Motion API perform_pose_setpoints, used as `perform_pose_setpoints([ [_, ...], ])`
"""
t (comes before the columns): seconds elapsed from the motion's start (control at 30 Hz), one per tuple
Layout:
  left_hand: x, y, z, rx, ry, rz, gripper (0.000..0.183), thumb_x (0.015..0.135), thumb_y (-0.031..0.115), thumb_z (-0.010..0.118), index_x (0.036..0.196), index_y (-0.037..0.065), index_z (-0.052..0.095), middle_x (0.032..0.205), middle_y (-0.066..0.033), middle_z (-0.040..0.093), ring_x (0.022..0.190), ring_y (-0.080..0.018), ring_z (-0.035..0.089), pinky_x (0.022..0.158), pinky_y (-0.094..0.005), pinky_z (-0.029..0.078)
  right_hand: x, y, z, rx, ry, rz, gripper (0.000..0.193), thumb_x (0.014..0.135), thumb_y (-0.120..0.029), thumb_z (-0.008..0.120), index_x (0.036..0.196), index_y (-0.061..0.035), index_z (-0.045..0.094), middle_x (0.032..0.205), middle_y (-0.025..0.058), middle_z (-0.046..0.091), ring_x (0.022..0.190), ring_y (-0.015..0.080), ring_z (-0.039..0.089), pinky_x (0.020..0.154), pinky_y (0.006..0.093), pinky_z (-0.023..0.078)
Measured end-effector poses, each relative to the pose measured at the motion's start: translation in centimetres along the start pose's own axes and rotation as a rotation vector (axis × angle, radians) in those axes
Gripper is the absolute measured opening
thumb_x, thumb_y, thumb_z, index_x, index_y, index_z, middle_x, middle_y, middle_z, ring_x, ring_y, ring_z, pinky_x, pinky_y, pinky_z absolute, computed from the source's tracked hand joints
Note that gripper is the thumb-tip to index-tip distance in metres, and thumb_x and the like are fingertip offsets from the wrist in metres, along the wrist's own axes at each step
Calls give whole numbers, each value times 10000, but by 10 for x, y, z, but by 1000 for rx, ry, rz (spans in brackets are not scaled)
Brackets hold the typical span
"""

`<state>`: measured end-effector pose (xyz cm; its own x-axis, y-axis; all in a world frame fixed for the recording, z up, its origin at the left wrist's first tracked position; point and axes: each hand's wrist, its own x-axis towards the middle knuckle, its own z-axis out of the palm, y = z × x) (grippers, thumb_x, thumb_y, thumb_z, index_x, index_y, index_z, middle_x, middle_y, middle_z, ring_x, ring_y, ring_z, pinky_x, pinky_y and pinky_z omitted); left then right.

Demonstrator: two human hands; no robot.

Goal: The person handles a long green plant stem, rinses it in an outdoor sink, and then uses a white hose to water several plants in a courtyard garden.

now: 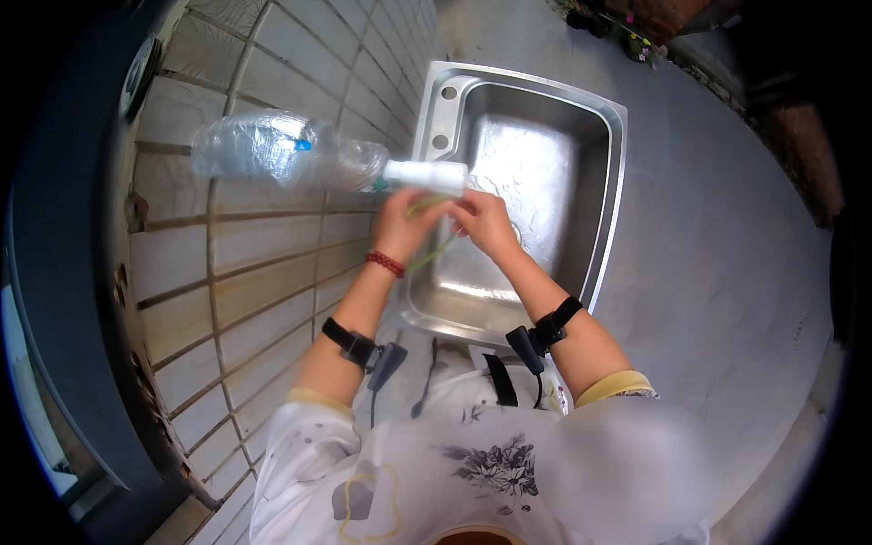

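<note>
Over the left part of a steel sink [618, 173], both of my hands meet at chest height. My left hand [404, 225], with red beads at the wrist, is closed, its fingers pinching a thin green strand [432, 254]. The fingertips of my right hand [486, 222] press together close beside it, on the same strand as far as the blur shows. Just beyond my fingers lies a white cylindrical piece [427, 175]. It joins a bulky, crinkled clear plastic thing [259, 150] with a small blue spot, reaching left toward the wall. Whether my fingers touch the white piece is unclear.
A tiled wall [263, 263] runs close along my left, with a dark frame beyond it. Grey floor [708, 236] spreads to the right of the sink. Flowering plants [639, 50] stand at the far right. A blurred pale round shape [627, 468] covers the lower right.
</note>
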<state>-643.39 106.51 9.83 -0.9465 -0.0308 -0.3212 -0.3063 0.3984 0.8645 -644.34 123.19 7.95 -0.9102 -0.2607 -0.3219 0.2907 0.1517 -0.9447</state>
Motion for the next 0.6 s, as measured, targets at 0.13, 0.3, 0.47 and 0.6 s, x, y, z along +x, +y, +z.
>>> perform_pose_setpoints([
  [0.13,3,12,16,117,-5,81,221,820,191,680,888,-18,660,834,-101,698,724,-163,657,658,-297,514,-14,13,1,30,54,-53,120,828,-77,612,887,27,610,700,110,644,557,160,627,517,282,489],
  [0.3,-2,23,18,-468,165,-43,164,823,98,618,819,-57,673,738,-111,695,660,-147,655,621,-269,518,-19,30,-9,-212,20,-67,128,853,-60,610,946,26,625,727,85,638,550,134,622,496,265,481],
  [0.47,13,-7,5,-312,-20,-26,284,923,109,551,1164,-41,568,1093,-124,649,931,-216,664,767,-262,547,-7,-4,2,-84,143,-183,156,860,-51,591,995,25,611,788,94,638,576,144,632,515,269,491],
  [0.6,9,18,13,-428,-14,86,283,892,65,579,1160,-25,588,1104,-102,651,967,-181,647,801,-262,531,-1,-22,-11,22,87,-127,171,887,-61,552,1028,14,611,870,92,633,631,138,627,553,266,503],
])
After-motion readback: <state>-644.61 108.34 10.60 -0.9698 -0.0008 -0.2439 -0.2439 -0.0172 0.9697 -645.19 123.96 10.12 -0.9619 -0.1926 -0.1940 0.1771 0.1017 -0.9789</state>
